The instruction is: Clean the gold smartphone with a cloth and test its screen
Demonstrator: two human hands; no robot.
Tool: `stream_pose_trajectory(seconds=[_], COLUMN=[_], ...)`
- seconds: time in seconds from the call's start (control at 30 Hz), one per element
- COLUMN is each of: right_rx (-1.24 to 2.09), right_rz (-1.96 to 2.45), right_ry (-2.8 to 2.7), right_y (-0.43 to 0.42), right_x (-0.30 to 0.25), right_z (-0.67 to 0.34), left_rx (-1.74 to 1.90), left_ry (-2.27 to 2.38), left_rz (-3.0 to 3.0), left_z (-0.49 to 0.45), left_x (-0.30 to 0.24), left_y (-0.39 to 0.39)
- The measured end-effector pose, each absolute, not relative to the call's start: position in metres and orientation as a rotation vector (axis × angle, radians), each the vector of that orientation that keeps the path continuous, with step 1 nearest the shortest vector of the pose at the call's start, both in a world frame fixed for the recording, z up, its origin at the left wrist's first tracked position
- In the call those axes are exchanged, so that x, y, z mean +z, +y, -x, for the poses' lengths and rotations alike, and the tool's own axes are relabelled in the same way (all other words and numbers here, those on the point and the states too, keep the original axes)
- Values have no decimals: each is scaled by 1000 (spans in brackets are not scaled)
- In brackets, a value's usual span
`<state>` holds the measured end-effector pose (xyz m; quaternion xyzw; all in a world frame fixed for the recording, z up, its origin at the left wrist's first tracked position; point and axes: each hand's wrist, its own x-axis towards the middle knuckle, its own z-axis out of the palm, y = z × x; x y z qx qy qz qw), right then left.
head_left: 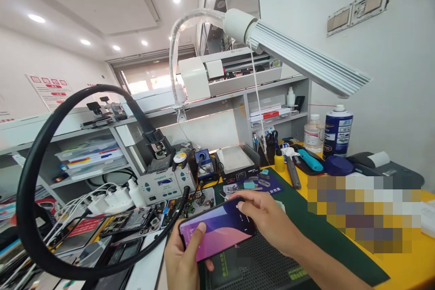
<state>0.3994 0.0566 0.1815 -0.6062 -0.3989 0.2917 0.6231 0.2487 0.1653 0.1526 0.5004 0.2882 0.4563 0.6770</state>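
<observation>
A smartphone (220, 229) with a lit purple and pink screen is held sideways above the bench. My left hand (185, 253) grips its left end, the thumb lying on the screen. At the other end, my right hand (263, 217) has its fingers behind the phone and its thumb near the screen's upper right corner. Below the phone lies a black perforated mat (268, 263) with yellow-green lettering, on a dark green work mat (326, 240).
A black hose (25, 181) loops across the left from a grey soldering station (165, 186). Phone parts (132, 219) crowd the left bench. A heating plate (238, 163) stands behind, a spray can (337, 133) at right. A lamp (306, 54) hangs overhead.
</observation>
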Motion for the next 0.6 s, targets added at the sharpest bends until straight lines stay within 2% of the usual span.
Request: stream_pose_trajectory(seconds=[0.6], right_rx=[645], right_rz=[1390], right_ry=[-854], right_y=[62], right_x=[182], right_z=[-397], left_rx=[1066], left_ry=[632], left_rz=[-1221], left_z=[-251], left_x=[148], left_y=[167])
